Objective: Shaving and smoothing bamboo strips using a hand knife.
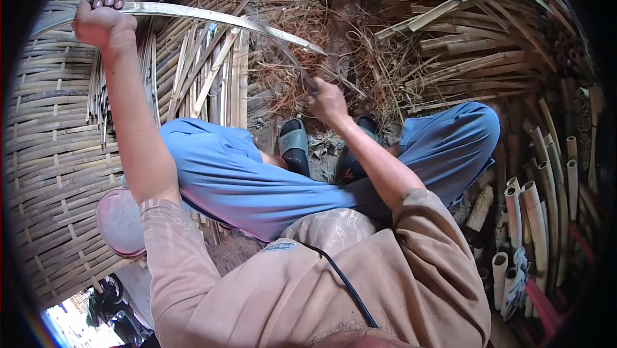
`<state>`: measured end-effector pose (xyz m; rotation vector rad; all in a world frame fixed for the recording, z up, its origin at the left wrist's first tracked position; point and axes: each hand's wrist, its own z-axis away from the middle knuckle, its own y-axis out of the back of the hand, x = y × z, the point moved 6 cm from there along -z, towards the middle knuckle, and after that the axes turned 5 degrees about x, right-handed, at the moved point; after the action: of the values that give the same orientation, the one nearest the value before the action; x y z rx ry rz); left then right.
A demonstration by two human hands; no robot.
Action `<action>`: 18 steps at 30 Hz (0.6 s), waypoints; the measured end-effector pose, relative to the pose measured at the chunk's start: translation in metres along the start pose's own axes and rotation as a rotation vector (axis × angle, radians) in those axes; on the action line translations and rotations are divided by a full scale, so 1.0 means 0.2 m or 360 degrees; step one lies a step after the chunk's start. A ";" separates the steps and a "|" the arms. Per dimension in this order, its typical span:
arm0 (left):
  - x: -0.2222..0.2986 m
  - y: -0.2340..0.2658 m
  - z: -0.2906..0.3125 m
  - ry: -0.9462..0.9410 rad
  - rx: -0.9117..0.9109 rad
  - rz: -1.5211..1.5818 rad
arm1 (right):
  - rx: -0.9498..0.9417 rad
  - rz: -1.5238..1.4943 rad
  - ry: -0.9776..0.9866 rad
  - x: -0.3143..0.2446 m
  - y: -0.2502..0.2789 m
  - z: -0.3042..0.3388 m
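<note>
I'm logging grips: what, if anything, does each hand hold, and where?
The left hand grips a pale bamboo strip, well away from its right-hand tip; the right hand holds a knife by its handle.

Blue oval label (281, 246) on tan shirt (231, 296), pale markings, too small to read

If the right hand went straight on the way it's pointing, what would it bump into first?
Probably the long pale strip in the left hand, with the right hand's knife leading. Depth is unclear, so it might pass above or below the strip.
</note>
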<state>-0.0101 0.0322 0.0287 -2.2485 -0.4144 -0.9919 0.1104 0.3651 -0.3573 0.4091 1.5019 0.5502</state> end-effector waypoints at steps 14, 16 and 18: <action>-0.03 0.03 -0.04 0.0014 0.0053 0.0146 | 0.0158 0.0314 -0.0264 0.22 0.01 -0.01; -0.03 0.01 -0.03 0.0033 -0.0058 0.0222 | 0.0122 0.0487 -0.0573 0.28 0.05 -0.02; -0.04 -0.01 -0.03 0.0042 -0.0014 0.0209 | -0.0026 0.0092 -0.0348 0.21 0.01 -0.05</action>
<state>-0.0192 0.0293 0.0267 -2.2369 -0.2479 -0.9560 0.0995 0.3903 -0.3910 0.4853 1.2782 0.5447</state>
